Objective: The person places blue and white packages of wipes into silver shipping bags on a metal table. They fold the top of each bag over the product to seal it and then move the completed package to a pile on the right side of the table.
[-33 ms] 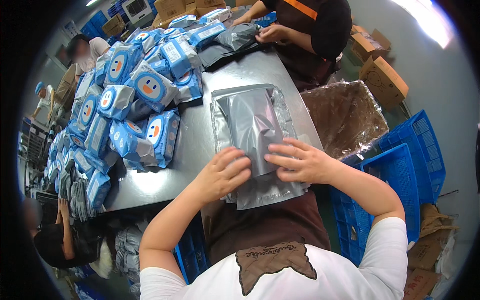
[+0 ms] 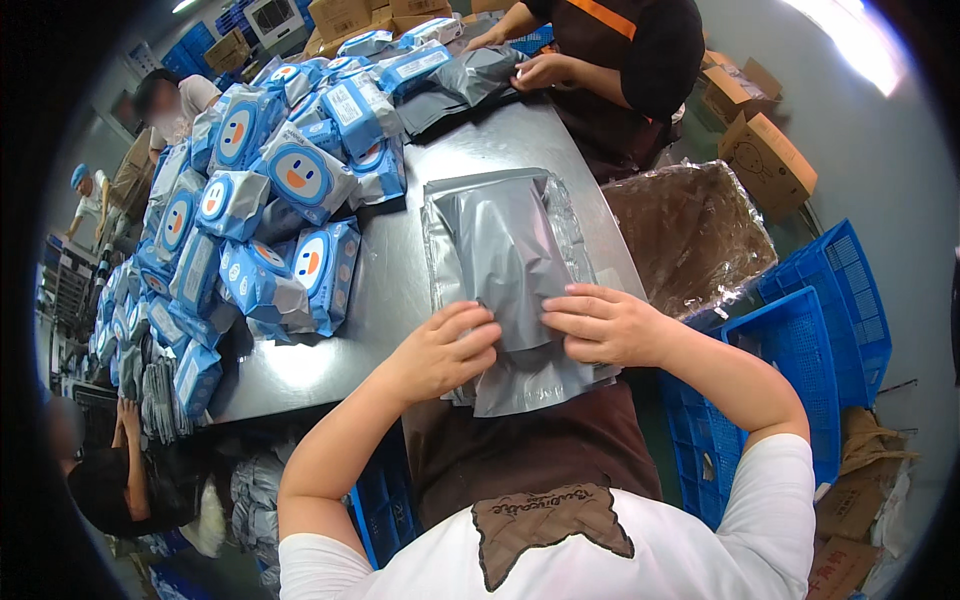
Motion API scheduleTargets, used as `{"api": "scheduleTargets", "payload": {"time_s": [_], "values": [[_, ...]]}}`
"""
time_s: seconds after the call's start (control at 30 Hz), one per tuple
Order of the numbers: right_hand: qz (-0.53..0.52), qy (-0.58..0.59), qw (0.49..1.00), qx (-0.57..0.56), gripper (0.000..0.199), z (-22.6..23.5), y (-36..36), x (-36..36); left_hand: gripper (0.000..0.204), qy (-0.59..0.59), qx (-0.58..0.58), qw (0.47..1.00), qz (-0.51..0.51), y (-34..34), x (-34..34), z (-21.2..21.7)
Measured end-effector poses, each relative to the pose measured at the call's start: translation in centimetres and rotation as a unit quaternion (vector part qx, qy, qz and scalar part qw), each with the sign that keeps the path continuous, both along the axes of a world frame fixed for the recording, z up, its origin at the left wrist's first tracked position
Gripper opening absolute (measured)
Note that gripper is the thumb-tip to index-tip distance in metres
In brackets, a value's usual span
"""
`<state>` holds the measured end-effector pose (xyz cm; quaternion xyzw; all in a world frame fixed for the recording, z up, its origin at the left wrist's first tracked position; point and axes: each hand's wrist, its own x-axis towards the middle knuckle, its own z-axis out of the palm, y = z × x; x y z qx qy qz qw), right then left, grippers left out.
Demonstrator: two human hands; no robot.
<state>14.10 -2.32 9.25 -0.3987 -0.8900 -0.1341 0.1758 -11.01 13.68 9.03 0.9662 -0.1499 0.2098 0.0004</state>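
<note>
A shiny grey plastic mailing bag (image 2: 515,265) lies lengthwise before me, on a stack of similar bags (image 2: 450,240) at the table's near edge. Its middle is puffed and creased, and its near end overhangs my apron. My left hand (image 2: 450,345) has its fingers curled together at the bag's left edge. Opposite it, my right hand (image 2: 608,325) bends its fingers on the right edge. Both appear to grip the film; the thumbs are mostly hidden beneath the hands.
Blue-and-white soft packs (image 2: 300,175) are heaped on the left of the metal table (image 2: 385,300). Across it a co-worker's hand (image 2: 545,72) touches a dark grey bag (image 2: 480,75). A film-lined box (image 2: 690,230) and blue crates (image 2: 790,350) stand at the right.
My fingers have drawn together at the bag's sides, the right hand shifting slightly right. The bag's film is creased differently between them. The co-worker's hand has moved slightly.
</note>
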Motion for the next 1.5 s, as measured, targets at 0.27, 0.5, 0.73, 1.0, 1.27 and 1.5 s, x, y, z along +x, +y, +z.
{"api": "scheduleTargets", "payload": {"time_s": [0.27,0.5,0.73,1.0,1.27,1.5], "values": [[-0.324,0.681,0.619,-0.219,0.036,-4.9,2.7,-2.2,0.027,-0.125,-0.625,0.696,0.33,-1.3,2.6,-4.7],[-0.445,0.372,0.815,-0.011,0.043,0.3,3.7,-5.0,0.024,-0.064,-0.499,0.762,0.408,0.8,3.2,-4.5],[-0.4,0.413,0.805,-0.145,0.065,0.9,7.2,-4.9,0.023,-0.162,-0.223,0.848,0.452,2.9,1.1,-2.5],[-0.691,0.441,0.563,0.105,0.069,2.8,-25.0,7.8,0.073,-0.212,-0.036,0.616,0.758,10.3,-11.8,1.0],[-0.636,0.398,0.661,0.003,0.067,1.9,-16.3,3.4,0.056,-0.553,-0.556,0.503,0.362,9.6,-16.6,-0.5],[-0.18,0.276,0.943,-0.033,0.081,5.0,0.0,-1.0,0.054,-0.142,-0.864,0.478,0.064,6.9,-4.3,-1.1]]}}
